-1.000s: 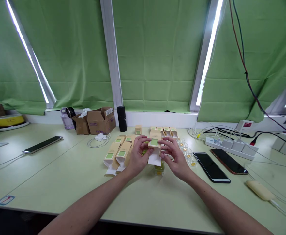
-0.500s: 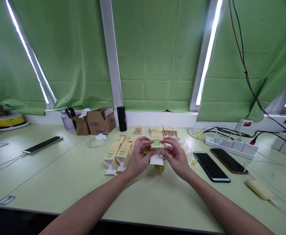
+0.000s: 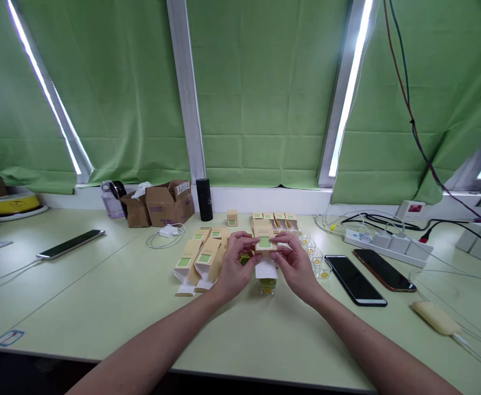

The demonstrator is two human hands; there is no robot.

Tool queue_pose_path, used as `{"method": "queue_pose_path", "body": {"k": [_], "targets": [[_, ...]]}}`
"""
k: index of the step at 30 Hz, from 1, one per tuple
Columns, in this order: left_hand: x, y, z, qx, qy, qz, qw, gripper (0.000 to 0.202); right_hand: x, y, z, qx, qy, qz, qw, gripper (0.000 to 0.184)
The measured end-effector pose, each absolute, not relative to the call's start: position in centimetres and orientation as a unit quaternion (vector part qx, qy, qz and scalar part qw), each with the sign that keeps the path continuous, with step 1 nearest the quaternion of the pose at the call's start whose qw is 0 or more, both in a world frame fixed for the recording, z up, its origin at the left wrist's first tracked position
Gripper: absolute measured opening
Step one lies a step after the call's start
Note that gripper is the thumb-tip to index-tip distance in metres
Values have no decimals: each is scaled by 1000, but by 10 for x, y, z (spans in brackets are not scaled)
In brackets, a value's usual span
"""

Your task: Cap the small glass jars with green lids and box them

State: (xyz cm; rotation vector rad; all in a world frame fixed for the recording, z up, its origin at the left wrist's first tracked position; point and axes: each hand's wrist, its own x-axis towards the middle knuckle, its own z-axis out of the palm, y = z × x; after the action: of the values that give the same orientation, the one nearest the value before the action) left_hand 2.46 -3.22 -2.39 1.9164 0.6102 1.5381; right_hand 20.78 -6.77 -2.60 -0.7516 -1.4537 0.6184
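Tan cardboard is filling the gap between both hands: the left hand (image 3: 238, 262) is gripping the left side of a small carton (image 3: 263, 231), and the right hand (image 3: 294, 264) is pinching the same carton along its right edge. The carton is showing its green label (image 3: 265, 242) to the camera, and its white flap (image 3: 266, 269) is hanging toward the person. Just below that flap, a glass jar (image 3: 267, 286) with green contents is standing on the pale table (image 3: 232, 340), the flap covering its upper part.

Beside the left hand, at least 4 more cartons (image 3: 187, 255) are lying together, the nearest 2 showing open white flaps. Beyond the hands, a row of cartons (image 3: 280, 217) is sitting near the wall, and 1 closed box (image 3: 232, 218) is standing to its left.

Clear containers (image 3: 316, 257) are lining up near the right hand. Farther right, 2 dark-screened phones (image 3: 355, 280) are lying side by side, with a white power strip (image 3: 382, 242) resting behind them.
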Motion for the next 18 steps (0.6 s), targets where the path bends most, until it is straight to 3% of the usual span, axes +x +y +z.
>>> {"method": "queue_pose_path", "body": {"k": [5,13,18], "targets": [[21,-35,-20,739,219,556,312,36,209,-68,-23,-331,-622,295,645,26],[17,-35,-22,788,174,487,335,84,213,-67,-19,-330,-591,324,661,31],[18,-37,-22,787,190,480,338,92,212,-68,-20,-334,-590,322,661,31]]}}
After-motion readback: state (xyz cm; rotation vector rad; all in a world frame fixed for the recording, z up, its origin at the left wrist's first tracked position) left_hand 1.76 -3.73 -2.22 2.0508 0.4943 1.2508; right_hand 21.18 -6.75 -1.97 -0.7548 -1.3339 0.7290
